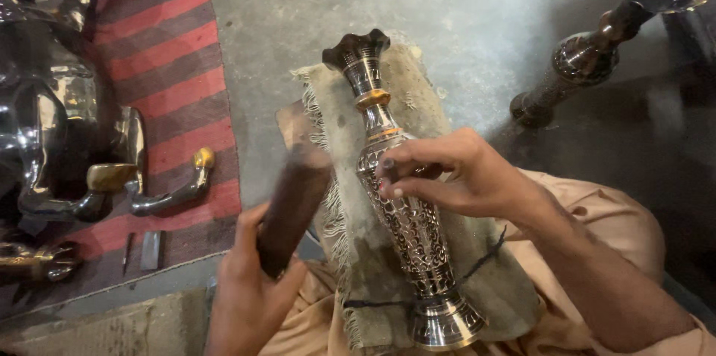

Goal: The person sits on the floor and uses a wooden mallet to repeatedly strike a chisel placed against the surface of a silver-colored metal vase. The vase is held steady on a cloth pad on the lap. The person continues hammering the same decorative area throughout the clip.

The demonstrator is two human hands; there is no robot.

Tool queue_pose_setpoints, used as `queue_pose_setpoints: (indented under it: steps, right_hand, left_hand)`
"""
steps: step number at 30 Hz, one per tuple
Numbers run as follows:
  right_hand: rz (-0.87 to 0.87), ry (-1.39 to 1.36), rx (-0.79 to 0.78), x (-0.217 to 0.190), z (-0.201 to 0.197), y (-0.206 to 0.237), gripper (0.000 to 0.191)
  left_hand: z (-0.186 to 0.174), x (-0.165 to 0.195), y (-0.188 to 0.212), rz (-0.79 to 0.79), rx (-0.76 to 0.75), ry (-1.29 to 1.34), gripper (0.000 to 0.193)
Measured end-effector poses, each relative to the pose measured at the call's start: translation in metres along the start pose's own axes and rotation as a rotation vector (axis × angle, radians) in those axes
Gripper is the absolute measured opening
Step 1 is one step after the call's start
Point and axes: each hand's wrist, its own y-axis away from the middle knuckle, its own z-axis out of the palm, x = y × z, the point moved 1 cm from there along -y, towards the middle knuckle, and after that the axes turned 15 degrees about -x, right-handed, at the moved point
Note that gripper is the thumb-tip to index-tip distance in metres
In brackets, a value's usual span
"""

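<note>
1. Fingers of the right hand pinch a small tool against the engraved metal vase.
2. Left hand is clamped around a dark wooden mallet.
3. Vase lies on a frayed cloth pad across the lap; body engraving appears extensive, the neck plain.

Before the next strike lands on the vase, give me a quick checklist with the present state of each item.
1. Vase lies on the padded cloth: ok.
2. Right hand rests on the vase's body, fingertips pressed to it: ok.
3. A small tool between those fingertips: cannot tell, something dark shows there but too small to make out.
4. Left hand grips the dark wooden mallet: ok, though the mallet is blurred.
5. Cord across the vase's foot: in place, tightness cannot tell.
6. Second vase on the floor lies apart from the hands: ok.
</note>
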Motion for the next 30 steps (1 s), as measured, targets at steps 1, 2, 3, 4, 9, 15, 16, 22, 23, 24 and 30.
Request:
queue_pose_setpoints:
  steps: [1, 2, 3, 4, 9, 15, 16, 22, 23, 24, 30]
  right_hand:
    - [0.019, 0.026, -0.007, 0.002, 0.000, 0.000, 0.029]
    - [0.039, 0.051, -0.013, 0.004, 0.001, 0.000, 0.028]
    - [0.059, 0.076, -0.020, 0.006, 0.001, 0.000, 0.026]
    - [0.045, 0.070, -0.016, 0.006, 0.001, 0.000, 0.026]
    - [-0.004, 0.099, 0.014, 0.005, 0.002, 0.002, 0.029]
    - [-0.013, 0.116, -0.007, 0.004, 0.002, 0.001, 0.022]
    - [-0.004, 0.093, 0.001, 0.004, 0.002, 0.000, 0.024]
    - [0.017, 0.090, 0.013, 0.002, 0.002, -0.001, 0.025]
    - [0.017, 0.077, 0.018, 0.002, 0.002, -0.001, 0.025]
    - [0.017, 0.064, 0.024, 0.002, 0.002, -0.001, 0.025]
    - [0.022, 0.096, 0.004, 0.005, 0.002, 0.000, 0.021]
  left_hand:
    - [-0.003, 0.005, -0.003, 0.025, 0.020, -0.082, 0.068]
    - [-0.006, 0.010, -0.006, 0.049, 0.039, -0.163, 0.068]
    - [-0.008, 0.014, -0.007, 0.072, 0.057, -0.243, 0.069]
    - [-0.010, 0.017, -0.009, 0.108, 0.075, -0.218, 0.068]
    - [-0.016, 0.028, -0.014, -0.050, 0.048, 0.158, 0.069]
    - [-0.028, 0.047, -0.019, 0.193, 0.102, -0.613, 0.077]
    - [-0.028, 0.049, -0.020, 0.211, 0.095, -0.526, 0.076]
    - [-0.027, 0.055, -0.023, 0.169, 0.117, -0.569, 0.073]
    - [-0.027, 0.054, -0.024, 0.159, 0.109, -0.415, 0.073]
    - [-0.027, 0.053, -0.025, 0.149, 0.099, -0.262, 0.073]
    - [-0.024, 0.047, -0.025, 0.194, 0.134, -0.151, 0.067]
